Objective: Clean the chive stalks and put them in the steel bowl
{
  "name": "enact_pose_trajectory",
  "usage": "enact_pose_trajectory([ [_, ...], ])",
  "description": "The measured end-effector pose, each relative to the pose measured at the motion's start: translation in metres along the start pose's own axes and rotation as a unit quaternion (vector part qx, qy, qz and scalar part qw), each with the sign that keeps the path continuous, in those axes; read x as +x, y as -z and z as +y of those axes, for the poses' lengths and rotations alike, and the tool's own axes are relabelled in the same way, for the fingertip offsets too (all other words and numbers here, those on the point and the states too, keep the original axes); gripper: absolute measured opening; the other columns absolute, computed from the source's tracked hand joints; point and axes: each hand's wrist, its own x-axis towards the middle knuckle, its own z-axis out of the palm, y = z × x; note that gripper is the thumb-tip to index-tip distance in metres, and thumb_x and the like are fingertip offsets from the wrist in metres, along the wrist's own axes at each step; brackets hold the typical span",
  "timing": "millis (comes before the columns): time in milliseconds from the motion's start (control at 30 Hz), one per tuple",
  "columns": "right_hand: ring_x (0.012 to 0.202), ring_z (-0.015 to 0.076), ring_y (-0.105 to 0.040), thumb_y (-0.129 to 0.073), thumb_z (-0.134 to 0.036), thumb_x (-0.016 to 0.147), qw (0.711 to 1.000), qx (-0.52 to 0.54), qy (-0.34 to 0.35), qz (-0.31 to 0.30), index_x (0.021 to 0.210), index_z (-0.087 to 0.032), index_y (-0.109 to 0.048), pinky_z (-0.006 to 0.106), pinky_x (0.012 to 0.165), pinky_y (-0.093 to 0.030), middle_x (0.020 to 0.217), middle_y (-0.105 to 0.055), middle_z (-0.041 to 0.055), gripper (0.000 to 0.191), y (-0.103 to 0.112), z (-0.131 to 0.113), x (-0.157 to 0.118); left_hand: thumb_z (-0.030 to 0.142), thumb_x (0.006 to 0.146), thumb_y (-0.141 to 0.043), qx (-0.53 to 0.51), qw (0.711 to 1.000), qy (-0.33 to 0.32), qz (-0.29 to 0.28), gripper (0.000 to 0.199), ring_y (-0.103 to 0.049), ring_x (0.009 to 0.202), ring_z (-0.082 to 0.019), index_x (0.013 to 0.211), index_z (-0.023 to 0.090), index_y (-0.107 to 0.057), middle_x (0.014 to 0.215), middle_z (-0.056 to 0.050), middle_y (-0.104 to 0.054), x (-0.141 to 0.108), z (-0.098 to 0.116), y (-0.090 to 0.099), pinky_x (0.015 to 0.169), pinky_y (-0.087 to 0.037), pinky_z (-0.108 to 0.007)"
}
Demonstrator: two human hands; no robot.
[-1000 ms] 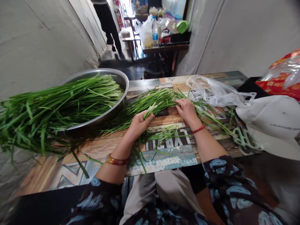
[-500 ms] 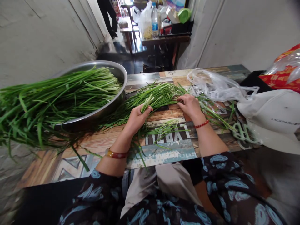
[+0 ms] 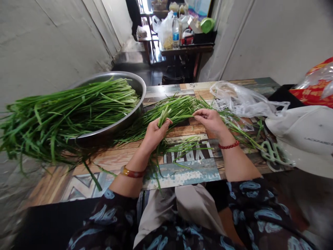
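My left hand is closed round a small bunch of garlic chives, pale cut ends pointing up. Thumb and fingertips of my right hand pinch the end of a chive stalk just right of the loose pile. That pile of chives lies on the table behind both hands, stems toward the right. Several thin scraps of chive are scattered in front of it. On the left, a metal basin is heaped with more chives, their leaves hanging over its rim.
Clear plastic bags lie on the patterned table at right. Nearby are green-handled scissors, a white cap and a red package. Beyond stands another table with a water bottle and bags. A person's dark-clothed leg shows behind.
My right hand has moved slightly left from the edge of the pile, and a stalk now shows at its fingertips. The left hand keeps its bunch. The camera view has shifted slightly.
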Motion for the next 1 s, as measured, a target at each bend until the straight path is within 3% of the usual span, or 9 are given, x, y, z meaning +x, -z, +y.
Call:
enact_pose_trajectory([
  [200,0.064,0.0121,-0.056,-0.068,-0.025,0.077,0.997,-0.048,0.062,-0.018,0.081,-0.018,-0.073,0.027,0.061,-0.044,0.075,-0.068,0.0016,0.009,-0.011,-0.017,-0.008,0.047,0.082,-0.067,-0.064,0.998,-0.014,0.001,0.034,-0.034,0.044,-0.006,0.093,0.015,-0.069,0.052,0.007,-0.040,-0.003,0.001,-0.001,0.043,-0.025,-0.021],
  [300,0.068,0.0127,-0.057,-0.067,-0.021,0.079,0.992,-0.062,0.105,-0.034,0.078,-0.018,-0.072,0.026,0.063,-0.045,0.077,-0.067,0.0021,0.006,-0.018,-0.024,-0.011,0.049,0.083,-0.066,-0.020,0.999,-0.025,-0.001,0.039,-0.037,0.046,-0.008,0.100,0.015,-0.073,0.053,0.005,-0.046,-0.002,-0.002,0.000,0.046,-0.029,-0.022],
  [433,0.073,0.0143,-0.060,-0.064,-0.019,0.081,0.988,-0.056,0.135,-0.044,0.078,-0.019,-0.071,0.027,0.066,-0.047,0.080,-0.068,0.0028,0.007,-0.027,-0.035,-0.015,0.043,0.081,-0.068,0.092,0.994,-0.053,-0.023,0.034,-0.056,0.065,-0.014,0.096,0.013,-0.076,0.070,-0.002,-0.067,0.000,-0.006,0.000,0.062,-0.042,-0.025],
  [533,0.074,0.0147,-0.060,-0.065,-0.020,0.080,0.990,-0.039,0.132,-0.039,0.077,-0.020,-0.071,0.028,0.069,-0.048,0.078,-0.068,0.0022,0.007,-0.030,-0.040,-0.017,0.040,0.078,-0.069,0.144,0.987,-0.051,-0.054,0.028,-0.055,0.065,-0.014,0.079,0.012,-0.074,0.068,-0.001,-0.065,0.001,-0.008,-0.001,0.061,-0.041,-0.025],
  [633,0.074,0.0154,-0.061,-0.067,-0.024,0.079,0.996,-0.005,0.088,-0.029,0.078,-0.021,-0.071,0.029,0.069,-0.048,0.079,-0.069,0.0020,0.006,-0.030,-0.035,-0.015,0.040,0.079,-0.068,0.152,0.986,-0.030,-0.065,0.028,-0.049,0.059,-0.012,0.073,0.013,-0.069,0.061,0.002,-0.058,0.000,-0.008,0.000,0.056,-0.037,-0.023],
  [800,0.068,0.0139,-0.058,-0.068,-0.036,0.082,0.994,0.090,-0.002,0.067,0.085,-0.019,-0.071,0.028,0.066,-0.047,0.075,-0.068,0.0007,0.018,-0.019,-0.021,-0.009,0.039,0.077,-0.068,0.129,0.990,-0.013,-0.051,0.025,-0.046,0.058,-0.010,0.073,0.014,-0.067,0.061,0.002,-0.055,0.000,-0.007,0.000,0.056,-0.036,-0.023],
  [867,0.070,0.0143,-0.059,-0.065,-0.039,0.085,0.995,0.081,0.009,0.057,0.083,-0.019,-0.071,0.029,0.067,-0.047,0.075,-0.068,0.0013,0.021,-0.017,-0.023,-0.009,0.038,0.077,-0.068,0.130,0.990,-0.012,-0.049,0.024,-0.045,0.058,-0.010,0.072,0.014,-0.067,0.062,0.002,-0.055,0.000,-0.007,0.000,0.055,-0.036,-0.023],
  [1000,0.076,0.0155,-0.062,-0.067,-0.031,0.083,0.996,0.000,0.086,-0.024,0.088,-0.020,-0.072,0.029,0.072,-0.049,0.086,-0.069,0.0029,0.013,-0.025,-0.035,-0.014,0.036,0.077,-0.068,0.152,0.987,-0.017,-0.055,0.025,-0.044,0.058,-0.010,0.068,0.013,-0.064,0.061,0.003,-0.053,-0.001,-0.004,-0.002,0.056,-0.035,-0.023],
])
